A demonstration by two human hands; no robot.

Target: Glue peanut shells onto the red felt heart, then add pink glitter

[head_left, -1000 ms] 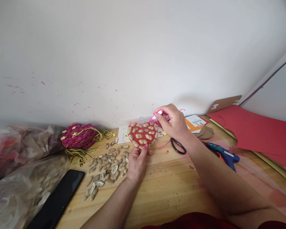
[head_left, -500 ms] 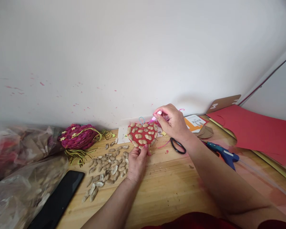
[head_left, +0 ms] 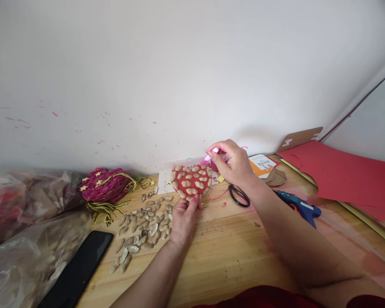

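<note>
My left hand (head_left: 185,216) pinches the bottom tip of a red heart (head_left: 198,176) between thumb and fingers, holding it tilted up towards me. Rows of peanut shells (head_left: 186,184) cover its face, and a light blue loop (head_left: 190,162) stands at its top. Over the heart's upper right lobe, my right hand (head_left: 232,160) is closed on a slim pink tool with a white end (head_left: 208,157). The tool's pink end points down at the heart's top edge; whether it touches is too small to tell. Loose peanut shells (head_left: 147,222) lie left of my left hand.
Black-handled scissors (head_left: 239,196) and a blue glue gun (head_left: 300,205) lie to the right, near red sheets (head_left: 349,173). On the left are a purple woven piece (head_left: 105,184) with yellow cords, a black phone (head_left: 80,265) and plastic bags (head_left: 25,261). A white wall (head_left: 179,77) rises behind.
The view has shifted very slightly. Both hands keep their hold, and the pink tool stays over the heart's top edge with hardly any movement.
</note>
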